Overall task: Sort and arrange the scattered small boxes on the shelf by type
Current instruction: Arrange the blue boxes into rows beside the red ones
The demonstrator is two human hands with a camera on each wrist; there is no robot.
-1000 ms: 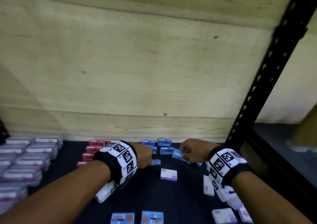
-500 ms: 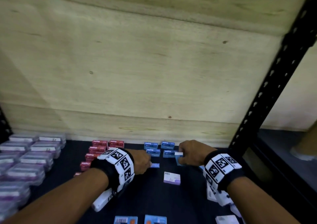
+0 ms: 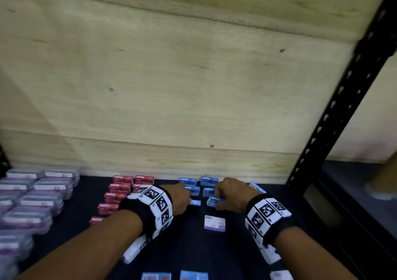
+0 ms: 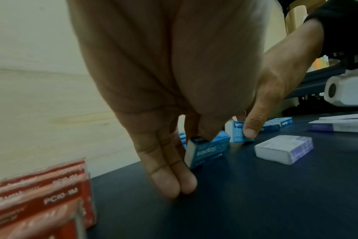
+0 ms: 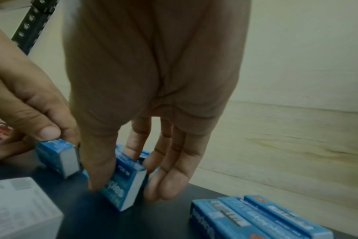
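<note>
Two short rows of blue staple boxes [image 3: 208,180] stand at the back of the dark shelf [image 3: 193,251]. In front of the left row, my left hand [image 3: 189,200] pinches a small blue box [image 4: 206,150] on the shelf surface. Just to the right, my right hand [image 3: 217,202] grips a second blue box [image 5: 121,184] between thumb and fingers, its lower edge on the shelf. The two held boxes sit side by side, a small gap between them. Red staple boxes [image 3: 120,188] form rows to the left.
A white and purple box [image 3: 214,222] lies just behind my hands. Clear plastic cases [image 3: 32,196] are stacked at far left. More blue boxes [image 5: 255,218] lie at my right, others at the near edge [image 3: 193,275]. A black upright post [image 3: 335,108] bounds the right side.
Both hands have carried their blue boxes a little toward the back rows. The right hand's box has come down from a raised tilt onto the shelf.
</note>
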